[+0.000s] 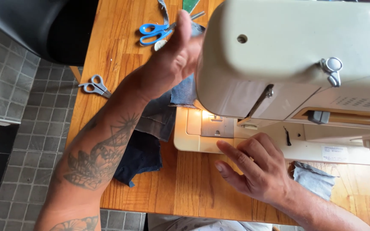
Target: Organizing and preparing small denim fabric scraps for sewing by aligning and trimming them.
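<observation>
Cream sewing machine (296, 55) on wooden desk (193, 188), left hand (176, 55) open behind it over denim fabric (159, 115), right hand (253, 167) spread flat, empty, at its near base.

One cream sewing machine (296, 55) stands on one wooden table (193, 188), its single lamp lit over one metal needle plate (217, 127). Two pairs of scissors lie on the tabletop: one with blue handles (154, 33), one with grey handles (94, 86). Two hands are in view, the left hand (174, 60) raised beside the machine and the right hand (253, 167) spread before it. Denim pieces number at least two: one dark heap (150, 141) left of the machine, one pale scrap (314, 179) on the right.
</observation>
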